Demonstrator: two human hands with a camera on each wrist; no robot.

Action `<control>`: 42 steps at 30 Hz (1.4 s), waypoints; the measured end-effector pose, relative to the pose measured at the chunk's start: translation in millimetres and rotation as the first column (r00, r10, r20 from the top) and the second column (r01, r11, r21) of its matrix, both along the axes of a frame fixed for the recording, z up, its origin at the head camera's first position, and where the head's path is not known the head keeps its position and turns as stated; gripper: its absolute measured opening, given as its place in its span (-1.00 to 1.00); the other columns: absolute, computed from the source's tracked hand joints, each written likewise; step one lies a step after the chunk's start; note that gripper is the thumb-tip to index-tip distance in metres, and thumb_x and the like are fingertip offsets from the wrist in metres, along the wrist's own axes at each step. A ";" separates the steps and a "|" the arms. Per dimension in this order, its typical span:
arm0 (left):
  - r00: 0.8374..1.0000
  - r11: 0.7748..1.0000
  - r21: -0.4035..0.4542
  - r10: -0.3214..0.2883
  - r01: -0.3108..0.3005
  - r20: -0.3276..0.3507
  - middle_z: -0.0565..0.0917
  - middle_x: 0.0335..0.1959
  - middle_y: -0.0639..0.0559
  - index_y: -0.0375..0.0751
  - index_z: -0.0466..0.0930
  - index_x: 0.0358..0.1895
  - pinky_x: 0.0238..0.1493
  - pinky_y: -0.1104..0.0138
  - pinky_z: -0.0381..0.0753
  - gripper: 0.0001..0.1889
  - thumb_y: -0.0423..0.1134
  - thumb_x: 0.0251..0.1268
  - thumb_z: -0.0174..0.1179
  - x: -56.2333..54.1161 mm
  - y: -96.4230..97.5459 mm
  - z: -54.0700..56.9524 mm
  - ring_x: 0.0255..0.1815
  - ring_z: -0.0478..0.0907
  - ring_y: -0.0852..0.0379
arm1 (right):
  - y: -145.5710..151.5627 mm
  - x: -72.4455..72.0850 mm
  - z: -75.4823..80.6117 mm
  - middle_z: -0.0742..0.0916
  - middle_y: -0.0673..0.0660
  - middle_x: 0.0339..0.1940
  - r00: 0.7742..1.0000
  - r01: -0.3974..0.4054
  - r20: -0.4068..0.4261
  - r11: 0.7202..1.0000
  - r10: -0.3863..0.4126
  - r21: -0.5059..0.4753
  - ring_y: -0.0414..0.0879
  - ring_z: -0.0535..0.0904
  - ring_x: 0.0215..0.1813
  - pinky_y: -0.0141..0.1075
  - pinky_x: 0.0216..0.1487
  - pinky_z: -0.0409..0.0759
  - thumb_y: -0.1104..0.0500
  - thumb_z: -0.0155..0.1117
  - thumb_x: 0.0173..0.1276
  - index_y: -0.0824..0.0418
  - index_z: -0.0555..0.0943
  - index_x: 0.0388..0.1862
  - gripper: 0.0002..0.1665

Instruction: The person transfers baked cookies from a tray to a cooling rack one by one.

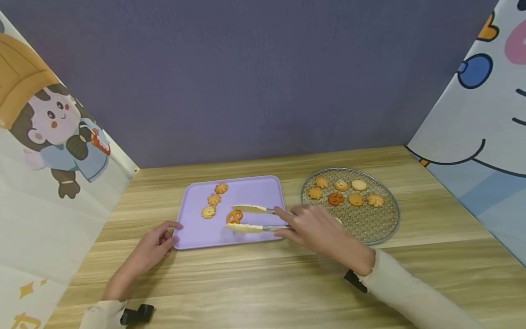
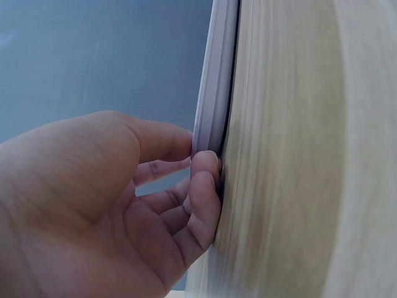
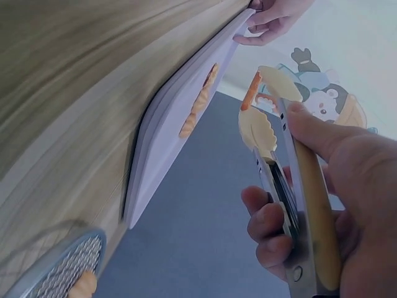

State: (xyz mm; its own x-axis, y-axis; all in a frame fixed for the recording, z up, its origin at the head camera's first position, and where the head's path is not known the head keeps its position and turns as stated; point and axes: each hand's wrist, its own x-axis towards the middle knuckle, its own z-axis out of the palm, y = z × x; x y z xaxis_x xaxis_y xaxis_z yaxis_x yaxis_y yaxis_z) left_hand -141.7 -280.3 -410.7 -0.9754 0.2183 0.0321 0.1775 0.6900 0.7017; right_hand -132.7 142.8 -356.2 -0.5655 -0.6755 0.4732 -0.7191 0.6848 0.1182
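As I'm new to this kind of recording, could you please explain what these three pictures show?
No machine here: these are a person's bare hands, the left hand and the right hand. The wide picture is seen from the person's head, looking down; the other two from the left and right wrists. On the wooden table lie a purple tray, with three cookies, and a round mesh tray bearing more cookies. The left hand holds the purple tray's edge; the right hand holds tongs, whose pale tips grip a pretzel above that tray.

Purplish wall (image 1: 263, 82) between cartoon panels (image 1: 37, 224)
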 end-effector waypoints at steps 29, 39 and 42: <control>1.000 1.000 -0.012 -0.001 0.001 0.007 0.51 -0.49 -0.05 -0.30 0.51 0.16 -0.63 0.38 0.47 -0.71 -0.47 0.42 0.11 -0.8 -1.2 -1.3 -0.60 0.46 0.17 | 64.5 26.1 -7.8 0.70 0.11 -0.55 0.994 0.072 -0.071 0.993 -0.079 -0.093 -0.24 0.41 -0.71 -0.53 -0.75 0.18 -0.34 0.10 0.42 0.14 0.68 0.13 -0.34; 1.000 1.000 -0.014 0.010 -0.010 0.020 0.50 -0.49 -0.05 -0.30 0.50 0.17 -0.62 0.39 0.46 -0.70 -0.45 0.42 0.11 0.4 -0.9 -0.3 -0.59 0.45 0.17 | 87.8 33.1 -15.8 0.74 0.12 -0.50 0.994 0.098 -0.041 0.983 -0.106 -0.157 -0.29 0.43 -0.70 -0.59 -0.73 0.16 -0.24 0.32 0.30 0.15 0.70 0.10 -0.40; 1.000 1.000 -0.015 0.008 -0.008 0.016 0.51 -0.48 -0.05 -0.29 0.50 0.17 -0.62 0.39 0.46 -0.70 -0.45 0.43 0.11 -0.1 0.0 -0.5 -0.59 0.45 0.17 | 95.3 34.2 -18.8 0.78 0.14 -0.43 0.993 0.112 -0.019 0.977 -0.117 -0.183 -0.31 0.45 -0.69 -0.59 -0.73 0.17 -0.18 0.43 0.20 0.16 0.72 0.07 -0.42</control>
State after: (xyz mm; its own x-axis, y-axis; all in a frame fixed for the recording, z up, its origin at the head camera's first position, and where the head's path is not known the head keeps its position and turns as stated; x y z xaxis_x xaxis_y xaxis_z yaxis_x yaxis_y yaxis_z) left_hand -141.8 -280.3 -411.2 -0.9774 0.2111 0.0129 0.1607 0.7018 0.6940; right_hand -98.5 238.0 -375.0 -0.6182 -0.5089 0.5990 -0.6329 0.7742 0.0046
